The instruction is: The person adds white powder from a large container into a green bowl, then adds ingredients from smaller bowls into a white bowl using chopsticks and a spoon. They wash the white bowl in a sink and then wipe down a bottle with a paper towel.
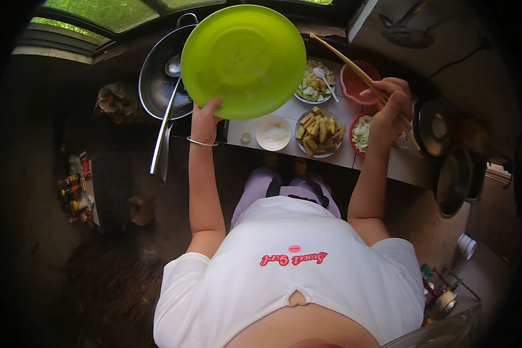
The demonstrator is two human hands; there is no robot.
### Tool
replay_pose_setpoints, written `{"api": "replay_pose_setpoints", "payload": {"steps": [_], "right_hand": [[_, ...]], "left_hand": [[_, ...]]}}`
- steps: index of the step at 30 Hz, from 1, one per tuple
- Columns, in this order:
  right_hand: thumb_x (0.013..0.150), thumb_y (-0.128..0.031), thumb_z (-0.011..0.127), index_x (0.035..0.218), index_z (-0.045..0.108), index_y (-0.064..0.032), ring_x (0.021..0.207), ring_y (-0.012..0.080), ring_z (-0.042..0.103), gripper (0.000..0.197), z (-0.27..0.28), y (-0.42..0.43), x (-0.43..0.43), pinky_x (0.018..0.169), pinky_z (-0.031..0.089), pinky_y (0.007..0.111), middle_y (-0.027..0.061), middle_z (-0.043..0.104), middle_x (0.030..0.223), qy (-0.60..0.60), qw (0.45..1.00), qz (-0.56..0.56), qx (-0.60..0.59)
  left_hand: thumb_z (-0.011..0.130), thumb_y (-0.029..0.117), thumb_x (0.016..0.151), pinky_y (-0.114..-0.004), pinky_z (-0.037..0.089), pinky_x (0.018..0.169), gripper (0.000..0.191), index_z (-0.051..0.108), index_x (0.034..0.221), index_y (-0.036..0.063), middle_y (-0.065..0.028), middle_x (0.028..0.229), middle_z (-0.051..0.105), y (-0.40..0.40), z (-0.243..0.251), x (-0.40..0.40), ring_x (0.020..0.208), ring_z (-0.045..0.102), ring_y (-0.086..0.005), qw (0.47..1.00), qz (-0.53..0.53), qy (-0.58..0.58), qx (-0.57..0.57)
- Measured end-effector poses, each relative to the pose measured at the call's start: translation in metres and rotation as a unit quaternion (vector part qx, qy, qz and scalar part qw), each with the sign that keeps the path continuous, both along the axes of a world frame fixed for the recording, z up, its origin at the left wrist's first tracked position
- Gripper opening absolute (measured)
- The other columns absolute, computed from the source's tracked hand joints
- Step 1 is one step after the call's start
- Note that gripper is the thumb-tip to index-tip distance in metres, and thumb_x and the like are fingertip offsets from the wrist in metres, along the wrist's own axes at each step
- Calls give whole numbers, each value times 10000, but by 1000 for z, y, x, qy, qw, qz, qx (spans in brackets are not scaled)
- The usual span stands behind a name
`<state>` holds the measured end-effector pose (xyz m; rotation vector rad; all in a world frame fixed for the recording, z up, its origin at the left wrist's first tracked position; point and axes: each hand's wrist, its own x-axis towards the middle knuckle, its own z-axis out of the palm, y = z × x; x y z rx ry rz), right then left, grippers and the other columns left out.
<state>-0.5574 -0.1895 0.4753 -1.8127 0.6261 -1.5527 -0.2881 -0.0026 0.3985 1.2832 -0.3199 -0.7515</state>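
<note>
My left hand (207, 121) grips the near rim of a lime-green plastic plate (243, 61), raised above the counter. The plate hides part of the wok (156, 91), where a metal ladle (167, 117) rests with its handle over the near rim. In my right hand (390, 108) is a pair of wooden chopsticks (348, 63), their tips pointing up and to the left. Below the plate's right side stands a dish of chopped food (316, 89) with a white spoon (326, 82) in it. Nearer me is a plate of fried vegetable sticks (321, 132).
On the tiled counter (243, 124) stand a bowl of white powder (273, 133), a red bowl of chopped cabbage (360, 135) and a pink basin (359, 82). Dark pans (452, 180) crowd the right end. Bottles (76, 191) stand to the left, beneath a window (104, 17).
</note>
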Motion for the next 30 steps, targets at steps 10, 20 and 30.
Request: {"api": "replay_pose_setpoints", "payload": {"steps": [10, 20, 30], "right_hand": [[913, -135, 580, 838, 623, 17, 656, 144, 612, 175, -14, 20, 38, 614, 491, 252, 97, 584, 873, 12, 983, 184, -15], [856, -112, 648, 774, 621, -1, 648, 161, 590, 141, -32, 23, 63, 575, 465, 252, 85, 609, 784, 39, 978, 175, -107], [889, -110, 605, 779, 616, -1, 686, 168, 602, 156, -45, 30, 46, 590, 469, 254, 99, 612, 837, 102, 968, 229, -26]], "left_hand": [[550, 63, 800, -285, 537, 664, 405, 456, 1188, -6, -95, 1013, 569, 5, 0, -10, 847, 611, -186, 1000, 1, -6, 15], [553, 43, 802, -275, 457, 806, 404, 470, 1194, -4, -60, 1047, 557, 14, -14, -9, 929, 545, -145, 994, -9, -105, 4], [552, -4, 818, -269, 428, 857, 409, 474, 1219, -11, -53, 1113, 545, 24, -7, -10, 973, 518, -138, 984, 39, -176, 10]]}}
